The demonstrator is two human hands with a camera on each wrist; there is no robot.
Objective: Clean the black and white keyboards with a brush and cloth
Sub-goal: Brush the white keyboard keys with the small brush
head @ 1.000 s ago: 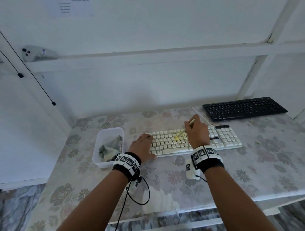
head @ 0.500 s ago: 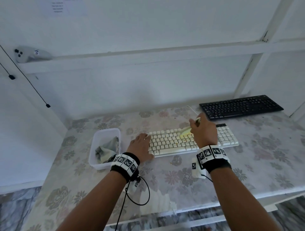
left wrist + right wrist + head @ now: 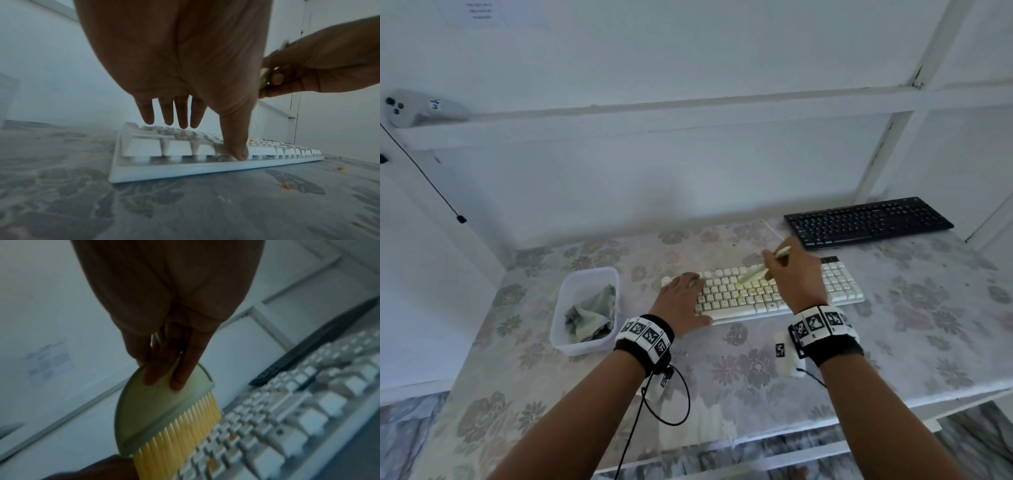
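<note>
A white keyboard (image 3: pixel 839 287) lies mid-table with orange crumbs among its middle keys. My left hand (image 3: pixel 681 301) rests flat on its left end, fingers straight and thumb (image 3: pixel 236 146) on the front edge of the white keyboard (image 3: pixel 185 168). My right hand (image 3: pixel 794 270) grips a pale green brush (image 3: pixel 753 274) with its bristles down over the middle keys. In the right wrist view, fingers lie on the brush (image 3: pixel 156 410) head above its yellow bristles (image 3: pixel 179 434). The black keyboard (image 3: pixel 866 221) sits at the back right. A grey cloth (image 3: pixel 590 313) lies crumpled in a clear tub (image 3: pixel 585 342).
The tub stands left of the white keyboard. A white cable (image 3: pixel 770 229) runs back from it toward the wall. Crumbs (image 3: pixel 285 186) lie on the flowered tabletop (image 3: pixel 756 373). A white shelf rail (image 3: pixel 688 113) crosses the wall, with a grey controller (image 3: pixel 417 108) at its left.
My right hand has swept the brush to the right across the white keyboard's middle keys. My left hand has stayed on the keyboard's left end.
</note>
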